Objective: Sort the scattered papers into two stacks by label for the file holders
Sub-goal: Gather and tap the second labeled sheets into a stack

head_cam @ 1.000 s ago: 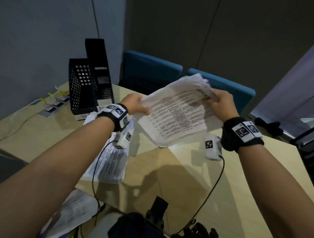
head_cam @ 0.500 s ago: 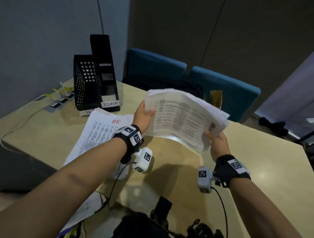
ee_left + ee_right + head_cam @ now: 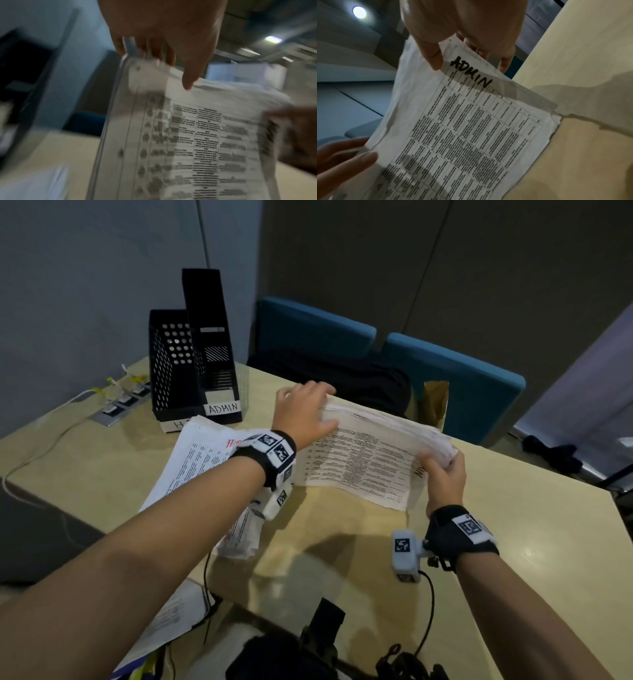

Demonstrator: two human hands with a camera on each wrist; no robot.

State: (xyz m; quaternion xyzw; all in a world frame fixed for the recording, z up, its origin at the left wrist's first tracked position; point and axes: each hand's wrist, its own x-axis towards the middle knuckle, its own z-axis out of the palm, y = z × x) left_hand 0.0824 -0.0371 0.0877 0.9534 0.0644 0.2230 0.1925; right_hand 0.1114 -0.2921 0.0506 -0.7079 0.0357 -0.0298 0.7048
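The ADMIN stack (image 3: 370, 453) is held between both hands just above the table (image 3: 513, 525), its near edge resting on or almost on the surface, right of the other stack (image 3: 195, 460) with red lettering that lies flat in front of the two black file holders (image 3: 195, 361). The right hand (image 3: 445, 474) pinches the right end, thumb on top beside the handwritten ADMIN mark, fingers underneath. The left hand (image 3: 305, 412) lies over the far left corner, fingers curled over the edge, thumb on the top sheet. A loose sheaf like this is probably light and floppy, its sheets apt to slide and fan; gripping both short ends and tapping an edge down should square it
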